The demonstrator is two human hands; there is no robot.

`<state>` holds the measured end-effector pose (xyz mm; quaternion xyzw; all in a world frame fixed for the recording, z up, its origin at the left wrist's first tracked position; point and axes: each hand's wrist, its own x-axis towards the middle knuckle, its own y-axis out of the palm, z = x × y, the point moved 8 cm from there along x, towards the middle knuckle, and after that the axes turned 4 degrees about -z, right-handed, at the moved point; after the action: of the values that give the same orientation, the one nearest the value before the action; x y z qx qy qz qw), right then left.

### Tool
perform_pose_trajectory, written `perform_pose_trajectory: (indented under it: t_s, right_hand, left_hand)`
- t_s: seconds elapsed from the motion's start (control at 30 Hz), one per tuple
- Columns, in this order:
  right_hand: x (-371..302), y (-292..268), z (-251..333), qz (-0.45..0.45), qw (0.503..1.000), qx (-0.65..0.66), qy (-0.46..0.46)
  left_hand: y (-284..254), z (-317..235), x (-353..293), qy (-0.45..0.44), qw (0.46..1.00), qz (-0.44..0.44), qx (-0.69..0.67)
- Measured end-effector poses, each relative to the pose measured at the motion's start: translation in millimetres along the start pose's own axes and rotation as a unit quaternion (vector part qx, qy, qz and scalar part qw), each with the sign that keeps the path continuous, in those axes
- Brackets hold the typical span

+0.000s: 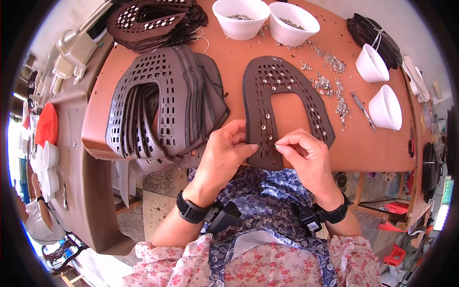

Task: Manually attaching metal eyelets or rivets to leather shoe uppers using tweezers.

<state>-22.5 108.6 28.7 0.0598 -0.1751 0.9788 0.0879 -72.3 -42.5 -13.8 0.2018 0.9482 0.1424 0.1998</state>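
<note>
A dark brown U-shaped piece with rows of square holes (259, 119) lies flat on the table in front of me, its curve at the far end. Round silvery studs (267, 116) dot its curve and both legs. My left hand (223, 152) grips the near end of its left leg, thumb on top and fingers at the outer edge. Over the gap's near end, beside that leg, my right hand (306, 155) pinches thumb and forefinger together. Something tiny and pale shows at those fingertips, too small to make out.
A stack of similar pieces (165, 110) stands at left, with studded ones (153, 26) behind. White bowls of metal bits (240, 21) stand at the far edge. Loose studs (334, 62), a pen (362, 110) and tilted white bowls (385, 107) lie at right. Another person (40, 220) is far left.
</note>
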Motion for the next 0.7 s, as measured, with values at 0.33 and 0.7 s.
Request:
perform_pose_trajectory:
  t_s: [0.33, 0.7]
  right_hand:
    - [-1, 16, 12, 0.012, 0.995, -0.074, -0.059]
    - [5, 20, 1, 0.022, 0.998, -0.059, 0.024]
  left_hand:
    - [3, -6, -4, 0.021, 1.0, 0.001, 0.016]
    - [4, 0, -3, 0.028, 1.0, 0.003, -0.004]
